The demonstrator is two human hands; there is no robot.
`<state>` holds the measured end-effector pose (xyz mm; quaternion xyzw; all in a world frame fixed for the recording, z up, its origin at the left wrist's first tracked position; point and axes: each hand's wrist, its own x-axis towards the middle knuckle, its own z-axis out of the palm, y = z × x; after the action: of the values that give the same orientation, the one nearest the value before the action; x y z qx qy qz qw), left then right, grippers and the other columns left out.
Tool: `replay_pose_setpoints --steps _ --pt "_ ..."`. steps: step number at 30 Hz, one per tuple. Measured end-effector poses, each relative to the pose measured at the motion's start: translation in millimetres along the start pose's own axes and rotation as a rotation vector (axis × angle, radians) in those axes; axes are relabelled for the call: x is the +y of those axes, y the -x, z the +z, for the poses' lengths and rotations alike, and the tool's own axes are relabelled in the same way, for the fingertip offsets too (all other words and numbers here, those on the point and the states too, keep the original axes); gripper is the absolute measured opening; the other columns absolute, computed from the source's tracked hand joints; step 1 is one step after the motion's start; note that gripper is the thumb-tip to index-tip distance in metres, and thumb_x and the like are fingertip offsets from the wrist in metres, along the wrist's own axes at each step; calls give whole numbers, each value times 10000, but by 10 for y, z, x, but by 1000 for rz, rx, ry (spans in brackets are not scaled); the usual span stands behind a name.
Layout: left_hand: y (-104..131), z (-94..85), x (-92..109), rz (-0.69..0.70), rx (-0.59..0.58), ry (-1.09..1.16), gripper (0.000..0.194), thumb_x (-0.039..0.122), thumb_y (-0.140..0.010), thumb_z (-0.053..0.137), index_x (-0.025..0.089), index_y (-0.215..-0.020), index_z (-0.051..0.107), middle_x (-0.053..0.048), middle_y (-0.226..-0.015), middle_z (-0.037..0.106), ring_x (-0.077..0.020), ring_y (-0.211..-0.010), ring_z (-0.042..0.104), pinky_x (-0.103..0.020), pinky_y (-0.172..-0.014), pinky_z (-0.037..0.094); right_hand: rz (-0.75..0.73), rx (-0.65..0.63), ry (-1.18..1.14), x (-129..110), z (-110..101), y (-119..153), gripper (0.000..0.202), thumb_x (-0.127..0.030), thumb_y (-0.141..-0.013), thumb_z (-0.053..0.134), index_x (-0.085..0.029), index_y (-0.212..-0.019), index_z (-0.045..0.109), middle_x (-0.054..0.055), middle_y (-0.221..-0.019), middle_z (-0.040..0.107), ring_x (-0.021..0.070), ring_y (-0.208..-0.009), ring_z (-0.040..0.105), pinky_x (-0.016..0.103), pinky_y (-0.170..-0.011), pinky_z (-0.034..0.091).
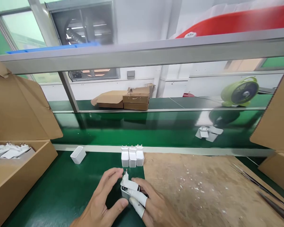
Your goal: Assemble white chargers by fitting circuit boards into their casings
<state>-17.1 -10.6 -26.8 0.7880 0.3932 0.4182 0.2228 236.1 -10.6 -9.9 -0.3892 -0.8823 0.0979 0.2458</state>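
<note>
I see the white plug adapter (128, 188) low on the green counter (61, 189), pinched between my left hand (101, 205) and my right hand (153, 208) with its white finger cots, just before three upright adapters (132, 156) and beside a brown mat (203, 189).

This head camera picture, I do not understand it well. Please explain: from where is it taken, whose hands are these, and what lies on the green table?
The camera sits on a person's head and looks down at their own bare hands. The left hand and the right hand, which wears white finger covers, together hold a white plug adapter whose top part is tilted open. Just behind stand three adapters in a row, and a white shell lies to the left. A cardboard box on the left holds more white parts. A brown worn mat covers the green table on the right.
</note>
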Motion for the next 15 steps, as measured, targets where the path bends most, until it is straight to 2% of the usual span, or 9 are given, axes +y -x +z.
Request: replay_pose_setpoints --steps 2,4,8,11,15 --pt "8 34 -37 -79 -17 60 892 404 -984 739 448 -1671 171 -119 -1587 476 -287 -1389 612 -466 -1164 588 36 89 6 8 34 11 469 -211 -1026 544 -215 -1494 552 142 -1560 585 275 -1305 682 408 -1120 615" --pt "6 77 -57 -142 -39 107 1030 382 -926 814 445 -1679 115 -121 -1533 521 -297 -1357 630 -500 -1157 589 46 142 -31 -7 27 5 419 -271 -1052 560 -238 -1469 577 119 -1489 643 243 -1258 708 363 -1081 633" --pt "-4 170 -50 -221 -86 167 1144 228 -805 899 410 -1682 186 -110 -1506 558 -321 -1372 614 -524 -1206 546 50 69 -135 -90 -90 -43 327 -217 -1029 548 -242 -1325 685 90 -1304 728 198 -1083 754 298 -984 647" --pt "-15 216 -33 -270 -86 209 1187 110 -738 871 372 -1687 208 -117 -1567 516 -347 -1449 553 -509 -1213 542 147 24 -206 -161 -193 -82 311 -241 -1020 551 -245 -1299 690 84 -1283 733 208 -1093 743 315 -981 640" --pt "-28 230 -28 -318 -111 207 1187 109 -758 822 345 -1699 139 -136 -1652 412 -355 -1533 463 -509 -1250 506 203 -14 -247 -213 -249 -97 343 -239 -1014 543 -271 -1329 675 71 -1289 726 207 -1116 724 332 -1011 613"
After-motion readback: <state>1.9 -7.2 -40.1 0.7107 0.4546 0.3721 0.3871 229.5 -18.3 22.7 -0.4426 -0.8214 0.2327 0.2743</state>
